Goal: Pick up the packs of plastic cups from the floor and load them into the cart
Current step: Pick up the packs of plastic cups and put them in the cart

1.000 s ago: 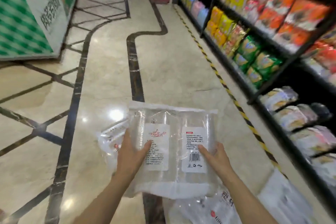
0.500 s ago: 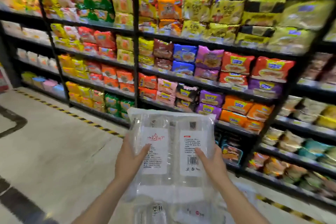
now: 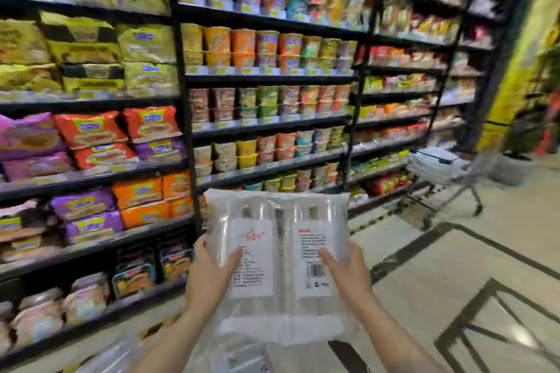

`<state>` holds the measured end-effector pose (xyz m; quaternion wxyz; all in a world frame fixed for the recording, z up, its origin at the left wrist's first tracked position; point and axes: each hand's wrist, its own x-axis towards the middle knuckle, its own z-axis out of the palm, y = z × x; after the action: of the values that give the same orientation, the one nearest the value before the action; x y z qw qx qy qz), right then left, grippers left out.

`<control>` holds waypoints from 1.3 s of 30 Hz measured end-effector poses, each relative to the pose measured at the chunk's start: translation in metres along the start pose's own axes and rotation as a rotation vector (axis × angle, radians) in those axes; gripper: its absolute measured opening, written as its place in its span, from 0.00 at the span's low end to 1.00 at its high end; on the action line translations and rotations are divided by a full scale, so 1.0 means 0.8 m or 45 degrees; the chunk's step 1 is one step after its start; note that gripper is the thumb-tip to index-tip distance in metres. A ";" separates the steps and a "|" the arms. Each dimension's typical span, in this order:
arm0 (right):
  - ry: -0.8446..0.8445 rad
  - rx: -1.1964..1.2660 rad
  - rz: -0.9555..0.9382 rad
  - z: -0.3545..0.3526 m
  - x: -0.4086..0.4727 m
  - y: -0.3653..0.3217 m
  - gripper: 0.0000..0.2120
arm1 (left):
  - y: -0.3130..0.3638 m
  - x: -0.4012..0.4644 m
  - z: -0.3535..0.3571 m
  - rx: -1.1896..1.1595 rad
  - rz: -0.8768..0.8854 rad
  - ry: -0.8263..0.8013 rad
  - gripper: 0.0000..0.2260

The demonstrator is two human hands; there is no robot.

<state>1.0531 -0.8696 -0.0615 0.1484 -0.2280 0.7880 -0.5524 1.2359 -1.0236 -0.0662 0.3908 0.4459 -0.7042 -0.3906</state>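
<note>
The pack of plastic cups (image 3: 280, 263) is up off the floor, held out before me, my left hand (image 3: 209, 275) gripping its left edge and my right hand (image 3: 348, 274) its right, thumbs over the labels. I judge I'm carrying it to the cart (image 3: 439, 169), well apart at far right; next comes walking there and lowering it in. The cart is blurred, its contents unclear.

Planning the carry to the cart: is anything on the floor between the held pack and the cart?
Nothing visible. Both hands, left and right, hold the pack of cups; the cart stands ahead to the right across bare floor.
</note>
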 end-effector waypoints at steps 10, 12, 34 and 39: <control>0.316 -0.023 0.023 -0.264 0.218 0.052 0.32 | 0.173 0.062 0.343 -0.112 0.118 -0.262 0.34; 0.331 -0.054 0.019 -0.296 0.260 0.059 0.32 | 0.195 0.078 0.391 -0.131 0.160 -0.293 0.33; 0.632 -0.020 0.341 -0.492 0.782 0.187 0.35 | 0.345 0.372 0.943 -0.058 0.342 -0.574 0.30; 0.647 -0.012 0.364 -0.536 0.903 0.225 0.34 | 0.358 0.436 1.083 -0.040 0.345 -0.627 0.32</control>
<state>0.1937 -0.8517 -0.0691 0.0213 0.0303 0.8266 -0.5615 0.2608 -1.0895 -0.0756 0.2636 0.2332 -0.8249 -0.4423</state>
